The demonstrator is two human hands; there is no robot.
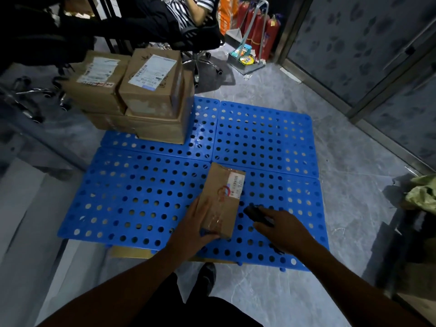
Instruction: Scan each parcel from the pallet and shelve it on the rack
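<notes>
no legible text on any label

we see a barcode sticker on the small parcel [221, 197], and white shipping labels on the upper right box [151, 83] and upper left box [94, 83] of the stack; their print is too blurred for us to read.

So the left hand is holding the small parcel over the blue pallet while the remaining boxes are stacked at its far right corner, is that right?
Not quite: the head view shows the remaining boxes stacked at the far left corner of the blue pallet, not the far right. The left hand does hold the small parcel over it.
</notes>
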